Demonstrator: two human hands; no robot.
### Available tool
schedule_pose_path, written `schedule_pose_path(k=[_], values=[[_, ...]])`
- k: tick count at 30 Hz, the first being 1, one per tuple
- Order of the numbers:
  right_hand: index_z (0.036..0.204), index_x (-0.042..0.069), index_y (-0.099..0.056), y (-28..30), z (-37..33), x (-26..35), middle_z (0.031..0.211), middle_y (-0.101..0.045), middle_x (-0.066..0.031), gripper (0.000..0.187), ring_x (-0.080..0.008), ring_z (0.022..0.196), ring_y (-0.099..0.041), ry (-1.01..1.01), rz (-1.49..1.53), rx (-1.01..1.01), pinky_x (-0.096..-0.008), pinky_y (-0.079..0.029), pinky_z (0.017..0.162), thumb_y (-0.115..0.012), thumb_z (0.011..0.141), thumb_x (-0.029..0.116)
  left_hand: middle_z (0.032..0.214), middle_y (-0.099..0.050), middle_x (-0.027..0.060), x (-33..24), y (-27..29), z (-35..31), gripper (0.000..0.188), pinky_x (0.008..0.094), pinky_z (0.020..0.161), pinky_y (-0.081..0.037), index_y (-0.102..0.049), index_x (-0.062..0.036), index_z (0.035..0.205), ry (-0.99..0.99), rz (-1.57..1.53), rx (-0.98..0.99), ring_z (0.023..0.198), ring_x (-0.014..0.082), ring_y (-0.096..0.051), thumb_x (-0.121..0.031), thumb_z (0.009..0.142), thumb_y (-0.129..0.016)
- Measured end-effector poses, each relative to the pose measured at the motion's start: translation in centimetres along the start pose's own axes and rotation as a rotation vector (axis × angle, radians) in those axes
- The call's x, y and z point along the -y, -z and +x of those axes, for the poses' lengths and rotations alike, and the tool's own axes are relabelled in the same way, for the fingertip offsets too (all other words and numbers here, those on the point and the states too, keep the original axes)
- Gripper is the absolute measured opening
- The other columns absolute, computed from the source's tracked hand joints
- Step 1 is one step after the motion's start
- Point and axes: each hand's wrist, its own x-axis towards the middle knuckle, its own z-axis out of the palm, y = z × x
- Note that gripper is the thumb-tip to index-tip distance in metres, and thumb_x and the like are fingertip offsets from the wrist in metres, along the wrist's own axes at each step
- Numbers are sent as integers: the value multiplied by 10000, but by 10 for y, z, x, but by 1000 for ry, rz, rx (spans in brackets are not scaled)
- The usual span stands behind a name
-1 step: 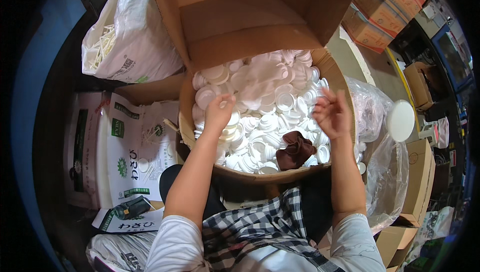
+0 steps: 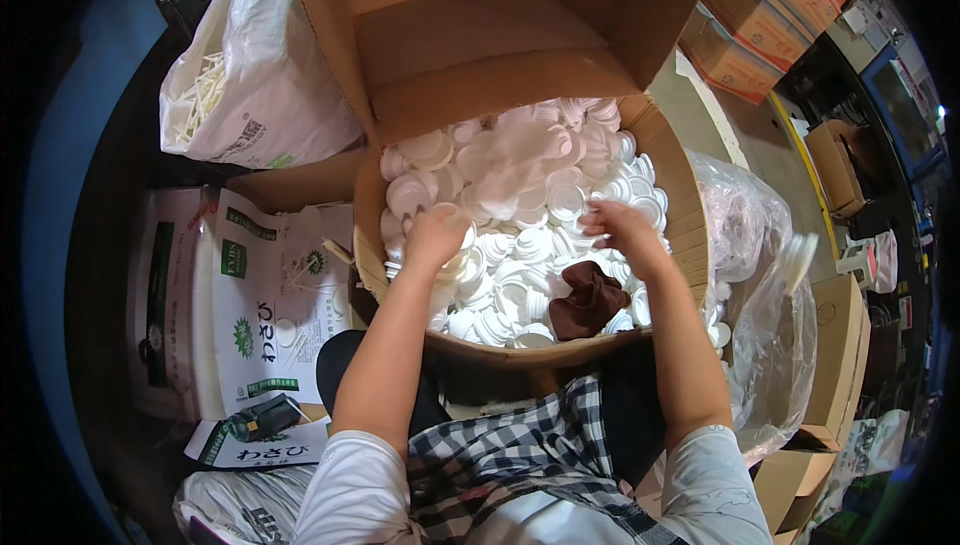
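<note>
White round plastic lids [image 2: 530,245] are heaped in a large cardboard box [image 2: 560,353] in front of me. My left hand [image 2: 436,235] is over the left part of the heap, fingers apart and down among the lids; its fingertips are partly lost against them. On the right, my right hand [image 2: 622,226] reaches inward above the lids with its fingers stretched out and apart. A crumpled dark brown cloth [image 2: 588,302] lies on the lids at the near side. A blurred white lid [image 2: 798,262] is in the air, tilted, above a clear plastic bag [image 2: 775,345].
Behind the heap, a raised cardboard box [image 2: 490,35] opens toward me. A white sack [image 2: 285,95] of pale sticks stands at far left, with a white printed carton [image 2: 215,295] nearer. More cartons [image 2: 745,45] are stacked at far right; another open box [image 2: 838,170] sits below them.
My right hand has moved left and a little down over the lids. The airborne lid has dropped slightly and turned nearly edge-on. My left hand has lowered slightly, its fingers spreading.
</note>
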Motion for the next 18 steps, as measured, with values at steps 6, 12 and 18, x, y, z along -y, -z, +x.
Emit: schedule_pose_path(k=[6, 12, 18], values=[[1125, 29, -577, -42, 22, -67, 1027, -616, -193, 562, -310, 942, -598, 20, -957, 121, -359, -468, 818, -648, 731, 423, 1192, -538, 159, 17, -8, -1, 651, 562, 968, -262, -516, -57, 1196, 134, 446, 259, 1171, 364, -420, -541, 761, -517], [1250, 160, -477, -62, 23, -79, 1173, -542, -125, 659, -321, 1141, -452, -153, -1377, 393, -509, -329, 952, -679, 678, 416, 1095, -573, 190, -4, 12, -17, 552, 440, 905, -392, -556, 9, 1115, 3, 199, -27, 1033, 337, -531, -377, 731, -650], [1208, 77, -494, -51, 14, -41, 1151, -534, -189, 685, -314, 1058, -520, -15, -1025, 409, -349, -410, 914, -763, 605, 260, 1082, -563, 118, -19, 34, -48, 447, 288, 804, -484, -550, 26, 1124, -212, -648, -179, 964, 201, -576, -45, 711, -706]])
